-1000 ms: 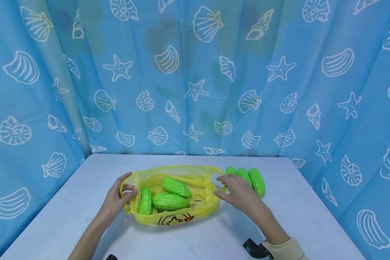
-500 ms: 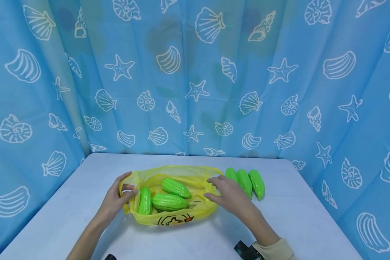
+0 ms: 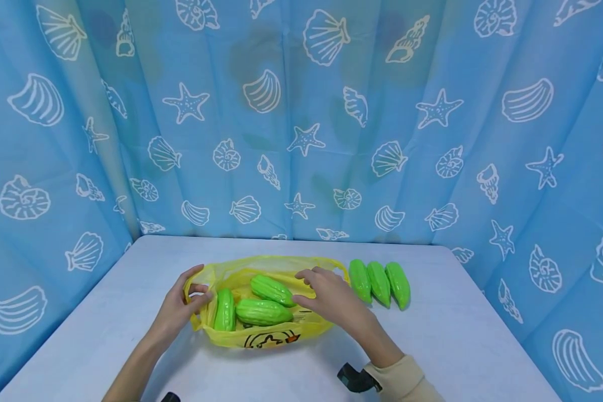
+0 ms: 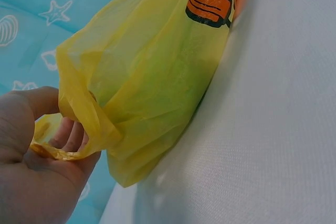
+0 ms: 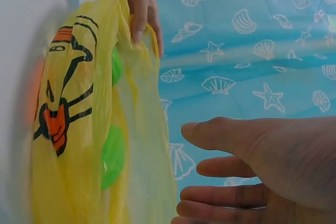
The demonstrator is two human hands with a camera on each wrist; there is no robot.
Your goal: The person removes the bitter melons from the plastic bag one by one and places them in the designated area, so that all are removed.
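Observation:
A yellow plastic bag (image 3: 309,329) with a cartoon print lies with its mouth wide apart in the middle of the table. Inside it, in the head view, are three glossy green bitter melons: one upright at the left (image 3: 224,311), one lying across the front (image 3: 263,312), one slanting behind (image 3: 272,290). My left hand (image 3: 173,312) holds the bag's left side, with fingers through the handle loop (image 4: 86,129). Over the bag's right part hovers my right hand (image 3: 331,296), fingers spread and holding nothing, its fingertips close to the rear melon. The right wrist view shows its loose fingers (image 5: 226,195).
Three more bitter melons (image 3: 379,283) lie side by side on the white table (image 3: 462,335), to the right of the bag. A blue shell-patterned curtain (image 3: 301,167) hangs behind the table and along its sides.
My right hand has moved left from the bag's right edge to over its mouth, uncovering the three melons on the table. My left hand stays at the left handle.

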